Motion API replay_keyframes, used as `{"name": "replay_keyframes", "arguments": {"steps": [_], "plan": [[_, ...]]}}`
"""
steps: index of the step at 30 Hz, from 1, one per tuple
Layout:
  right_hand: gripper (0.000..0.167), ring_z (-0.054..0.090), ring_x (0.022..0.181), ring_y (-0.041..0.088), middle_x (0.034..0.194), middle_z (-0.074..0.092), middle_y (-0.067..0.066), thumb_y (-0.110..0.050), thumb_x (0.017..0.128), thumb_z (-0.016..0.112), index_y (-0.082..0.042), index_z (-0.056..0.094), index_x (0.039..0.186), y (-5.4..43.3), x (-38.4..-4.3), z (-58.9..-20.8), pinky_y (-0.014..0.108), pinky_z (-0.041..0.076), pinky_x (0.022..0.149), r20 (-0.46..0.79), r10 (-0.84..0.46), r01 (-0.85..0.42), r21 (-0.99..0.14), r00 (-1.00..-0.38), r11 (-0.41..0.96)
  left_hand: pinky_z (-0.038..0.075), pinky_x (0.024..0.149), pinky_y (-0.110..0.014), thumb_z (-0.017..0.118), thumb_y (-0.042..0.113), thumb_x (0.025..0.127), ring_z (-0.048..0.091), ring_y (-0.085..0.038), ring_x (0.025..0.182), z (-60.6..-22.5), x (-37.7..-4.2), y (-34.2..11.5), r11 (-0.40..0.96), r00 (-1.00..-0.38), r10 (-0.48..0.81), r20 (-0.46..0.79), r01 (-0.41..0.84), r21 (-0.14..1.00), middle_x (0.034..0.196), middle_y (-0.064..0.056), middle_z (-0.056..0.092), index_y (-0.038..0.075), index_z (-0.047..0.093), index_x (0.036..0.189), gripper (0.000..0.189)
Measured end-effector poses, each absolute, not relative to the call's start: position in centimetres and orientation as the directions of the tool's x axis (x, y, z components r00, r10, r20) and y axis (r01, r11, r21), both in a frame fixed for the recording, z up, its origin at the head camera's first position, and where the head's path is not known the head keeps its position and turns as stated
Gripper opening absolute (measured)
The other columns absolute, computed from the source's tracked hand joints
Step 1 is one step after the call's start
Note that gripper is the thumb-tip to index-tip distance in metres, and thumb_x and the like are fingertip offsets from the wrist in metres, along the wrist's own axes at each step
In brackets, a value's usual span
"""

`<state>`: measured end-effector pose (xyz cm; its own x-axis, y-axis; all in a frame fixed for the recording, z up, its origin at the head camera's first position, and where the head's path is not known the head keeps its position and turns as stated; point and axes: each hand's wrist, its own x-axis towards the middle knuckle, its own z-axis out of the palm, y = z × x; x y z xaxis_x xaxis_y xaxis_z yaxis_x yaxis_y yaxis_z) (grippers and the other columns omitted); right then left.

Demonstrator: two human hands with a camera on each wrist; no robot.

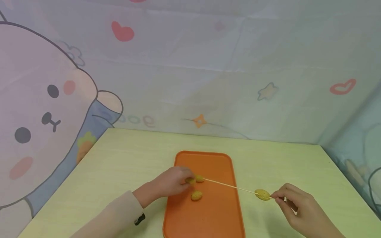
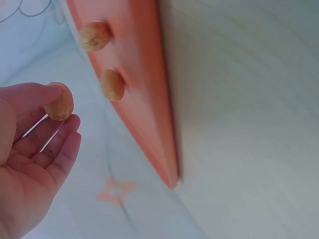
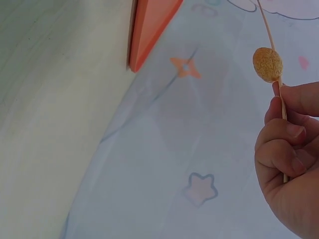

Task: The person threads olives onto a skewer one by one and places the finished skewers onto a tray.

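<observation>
My left hand [image 1: 172,181] is over the tray's left side, pinching a wrinkled golden-brown ball [image 2: 61,103] between thumb and fingers. Two similar balls lie on the orange tray [image 1: 214,215]: one [image 1: 196,195] close below that hand, the other [image 1: 199,178] just right of its fingertips. Off the tray's right side, my right hand [image 1: 303,206] grips a thin bamboo skewer [image 1: 221,183] near one end, its fingers curled round the stick. One flattened oval ball [image 3: 267,64] is threaded on the skewer just beyond those fingertips. The skewer's far end overlaps the upper ball in the head view.
The tray rests on a pale yellow-green table [image 1: 143,148]. Behind it hangs a cloth backdrop [image 1: 193,82] printed with a bear, hearts and stars. A dark cable [image 1: 370,185] curves at the far right edge.
</observation>
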<state>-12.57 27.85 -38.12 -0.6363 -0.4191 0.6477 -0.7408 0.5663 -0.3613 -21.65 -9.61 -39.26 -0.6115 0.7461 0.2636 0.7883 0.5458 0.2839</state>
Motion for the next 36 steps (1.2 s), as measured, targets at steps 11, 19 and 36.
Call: {"name": "replay_keyframes", "arguments": {"steps": [11, 19, 36], "plan": [[0.044, 0.037, 0.059, -0.004, 0.085, 0.053, -0.012, 0.023, 0.073, 0.066, -0.016, 0.066, 0.096, 26.7, -12.8, -38.1, 0.010, 0.032, 0.048, 0.633, -0.476, -0.781, -0.378, -0.610, 0.498, 0.052, 0.078, -0.022, 0.071, 0.001, 0.084, 0.061, -0.012, 0.087, -38.4, -20.0, -10.7, 0.511, -0.601, 0.739, 0.303, 0.794, 0.330, 0.095, -0.001, 0.067, 0.005, 0.070, 0.099, 0.016], [0.049, 0.037, 0.059, -0.006, 0.085, 0.053, -0.014, 0.025, 0.068, 0.066, -0.016, 0.066, 0.095, 25.9, -12.6, -38.5, 0.009, 0.033, 0.049, 0.598, -0.491, -0.765, -0.393, -0.634, 0.510, 0.051, 0.076, -0.019, 0.070, 0.001, 0.085, 0.059, -0.008, 0.084, -38.4, -18.9, -11.3, 0.494, -0.625, 0.724, 0.292, 0.765, 0.413, 0.094, 0.000, 0.066, 0.006, 0.068, 0.100, 0.016], [0.047, 0.034, 0.056, -0.007, 0.085, 0.053, -0.018, 0.020, 0.071, 0.068, -0.021, 0.066, 0.094, 25.3, -12.4, -38.7, 0.007, 0.032, 0.049, 0.537, -0.503, -0.729, -0.398, -0.677, 0.557, 0.051, 0.077, -0.017, 0.072, 0.001, 0.084, 0.061, -0.009, 0.087, -38.9, -17.4, -11.6, 0.460, -0.605, 0.725, 0.329, 0.781, 0.423, 0.098, -0.002, 0.066, 0.004, 0.069, 0.100, 0.017]]}}
